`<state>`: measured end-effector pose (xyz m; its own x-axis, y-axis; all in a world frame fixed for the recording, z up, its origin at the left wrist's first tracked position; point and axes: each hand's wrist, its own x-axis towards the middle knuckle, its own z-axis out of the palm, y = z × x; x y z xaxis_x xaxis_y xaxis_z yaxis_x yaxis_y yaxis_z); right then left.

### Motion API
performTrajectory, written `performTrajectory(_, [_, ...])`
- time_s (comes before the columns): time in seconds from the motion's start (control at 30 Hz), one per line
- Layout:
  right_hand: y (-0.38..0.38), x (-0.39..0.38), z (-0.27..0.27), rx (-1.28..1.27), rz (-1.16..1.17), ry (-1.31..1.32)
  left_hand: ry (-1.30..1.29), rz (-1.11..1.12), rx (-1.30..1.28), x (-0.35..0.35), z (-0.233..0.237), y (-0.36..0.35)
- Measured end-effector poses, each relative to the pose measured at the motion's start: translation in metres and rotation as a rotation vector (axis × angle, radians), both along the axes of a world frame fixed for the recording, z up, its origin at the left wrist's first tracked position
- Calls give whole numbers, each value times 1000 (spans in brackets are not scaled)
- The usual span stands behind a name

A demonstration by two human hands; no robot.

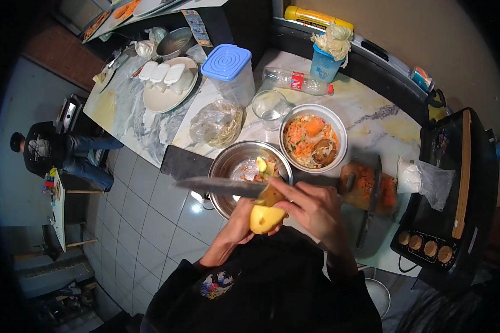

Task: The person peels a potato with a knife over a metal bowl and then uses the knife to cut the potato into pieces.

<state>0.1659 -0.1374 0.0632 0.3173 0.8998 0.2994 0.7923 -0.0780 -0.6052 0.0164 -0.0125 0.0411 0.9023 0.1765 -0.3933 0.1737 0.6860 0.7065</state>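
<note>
A potato, mostly peeled to yellow flesh, sits in my left hand, whose fingers are wrapped round it. My right hand is closed on a knife, its long blade pointing left across the potato's far side; the handle is hidden by the fingers. A piece of brown skin shows between the blade and my right fingertips. Just beyond both hands stands a steel bowl with peelings and a yellow piece in it.
A white bowl holds shredded vegetables. To the right, a second knife lies across a cutting board with orange bits. A glass, plastic bottle, lidded container and toaster oven stand around. Another person stands far left.
</note>
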Motion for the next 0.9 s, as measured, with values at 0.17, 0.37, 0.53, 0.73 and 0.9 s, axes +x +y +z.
performTrajectory(0.17, [-1, 5, 8, -97, 50, 56, 53, 180, 6, 1, -6, 0])
performTrajectory(0.37, [13, 1, -14, 74, -85, 157, 48, 311, -41, -8, -24, 8])
performTrajectory(0.53, [17, -8, -8, -110, -81, 216, 83, 391, 58, -3, -24, 10])
performTrajectory(0.73, [19, -9, -27, -61, -71, 467, 147, 469, -10, -8, -38, 19])
performTrajectory(0.9, [23, -3, -49, -183, -58, 789, 179, 513, -51, -5, -43, 25])
